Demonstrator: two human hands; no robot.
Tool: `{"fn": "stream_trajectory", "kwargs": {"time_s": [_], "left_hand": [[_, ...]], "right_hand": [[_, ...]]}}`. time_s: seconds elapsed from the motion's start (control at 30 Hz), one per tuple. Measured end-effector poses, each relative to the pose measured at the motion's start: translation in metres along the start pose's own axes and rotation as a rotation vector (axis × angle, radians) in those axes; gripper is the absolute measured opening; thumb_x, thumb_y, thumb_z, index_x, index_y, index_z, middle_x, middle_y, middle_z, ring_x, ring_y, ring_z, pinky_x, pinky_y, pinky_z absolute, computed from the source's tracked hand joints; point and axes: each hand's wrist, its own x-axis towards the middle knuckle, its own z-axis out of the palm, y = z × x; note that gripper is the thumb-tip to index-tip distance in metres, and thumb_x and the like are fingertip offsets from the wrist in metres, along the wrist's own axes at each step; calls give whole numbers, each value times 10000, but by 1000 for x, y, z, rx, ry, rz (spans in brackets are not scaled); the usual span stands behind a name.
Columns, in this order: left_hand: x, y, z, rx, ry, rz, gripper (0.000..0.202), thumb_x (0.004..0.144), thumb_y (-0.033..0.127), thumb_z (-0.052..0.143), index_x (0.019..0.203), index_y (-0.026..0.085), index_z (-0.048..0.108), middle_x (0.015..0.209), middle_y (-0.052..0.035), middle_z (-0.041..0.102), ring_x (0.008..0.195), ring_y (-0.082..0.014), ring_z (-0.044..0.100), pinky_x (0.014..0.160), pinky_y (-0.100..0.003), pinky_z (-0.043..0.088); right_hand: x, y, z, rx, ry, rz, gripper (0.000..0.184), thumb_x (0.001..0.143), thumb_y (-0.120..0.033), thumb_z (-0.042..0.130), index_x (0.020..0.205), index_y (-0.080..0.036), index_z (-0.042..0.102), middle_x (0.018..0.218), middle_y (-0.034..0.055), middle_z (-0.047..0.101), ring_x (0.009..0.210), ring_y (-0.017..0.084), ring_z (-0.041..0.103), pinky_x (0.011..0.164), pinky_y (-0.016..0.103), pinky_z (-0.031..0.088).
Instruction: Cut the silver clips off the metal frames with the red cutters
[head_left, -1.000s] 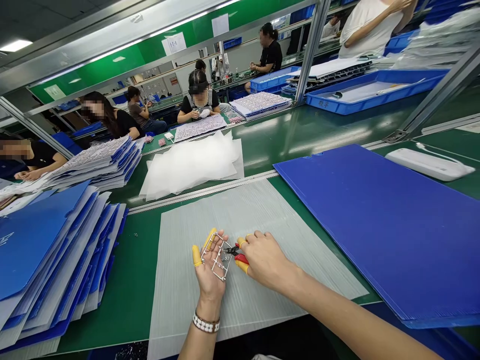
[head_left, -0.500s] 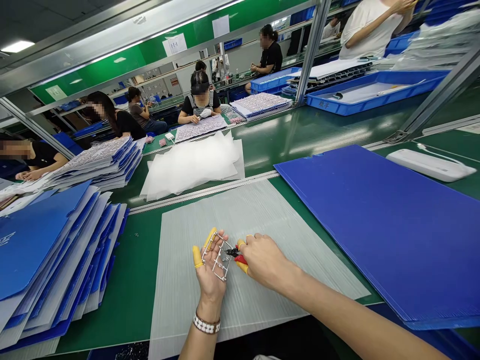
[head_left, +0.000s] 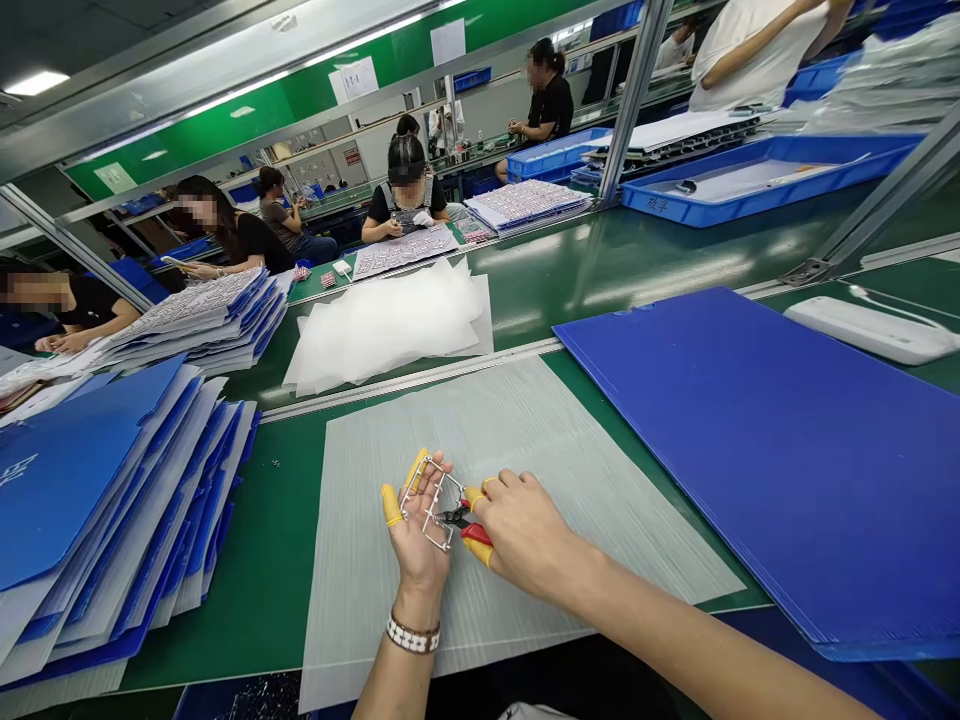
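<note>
While the open left hand (head_left: 417, 545) cradles a metal frame (head_left: 429, 505), the right hand (head_left: 523, 530) grips red-handled cutters (head_left: 476, 533); their tips reach it.

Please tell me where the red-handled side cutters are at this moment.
In the head view, the side cutters sit in the right hand, tips at the small metal frame in the left hand, above the ribbed plastic sheet.

Left hand (head_left: 420, 545), lower centre of frame: yellow finger cots (head_left: 391, 506) on two fingers; wrist bracelet (head_left: 412, 634) of white and dark square links. Right hand (head_left: 525, 530), lower right: yellow finger cots (head_left: 480, 552). Pale garment edge (head_left: 536, 712), bottom margin.
</note>
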Motion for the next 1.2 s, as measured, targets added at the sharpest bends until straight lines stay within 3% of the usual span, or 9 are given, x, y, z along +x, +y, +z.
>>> {"fn": "stream_trajectory", "kwargs": {"time_s": [0.43, 0.8, 0.93, 1.07, 1.2], "left_hand": [[-1, -4, 0, 62, 20, 44, 595, 838, 621, 371, 1088, 167, 666, 1186, -139, 631, 1099, -273, 577, 953, -386, 407], [-3, -5, 2, 84, 11, 78, 597, 840, 622, 376, 1067, 157, 675, 1170, -136, 641, 1078, -261, 587, 987, -383, 379], [1, -1, -1, 29, 24, 68, 600, 846, 610, 371, 1064, 139, 673, 1164, -152, 640, 1070, -269, 593, 946, -374, 411], [6, 11, -10, -85, 32, 4, 594, 852, 585, 376, 1043, 110, 678, 1195, -166, 620, 1077, -282, 590, 855, -350, 462], [-6, 49, -38, -187, 14, 1, 607, 842, 597, 375, 1100, 126, 658, 1202, -155, 620, 1085, -292, 582, 894, -403, 454]], "right_hand": [[0, 2, -1, 26, -26, -9, 279, 823, -428, 582, 929, -172, 617, 862, 102, 635, 828, 268, 572, 693, 361, 381], [1, -1, -2, -36, -24, -56, 178, 815, -327, 605, 839, -155, 647, 742, 92, 629, 714, 232, 601, 602, 312, 384], [-2, 6, -5, -5, -9, -12, 188, 833, -341, 580, 868, -164, 634, 774, 96, 635, 737, 243, 602, 619, 318, 393], [-7, 19, -1, 103, 17, 74, 210, 822, -328, 577, 966, -183, 624, 849, 86, 650, 832, 260, 601, 694, 338, 425], [-14, 38, 26, 346, 39, 150, 253, 825, -269, 509, 1054, -201, 594, 933, 63, 671, 840, 223, 627, 696, 312, 473]]}}
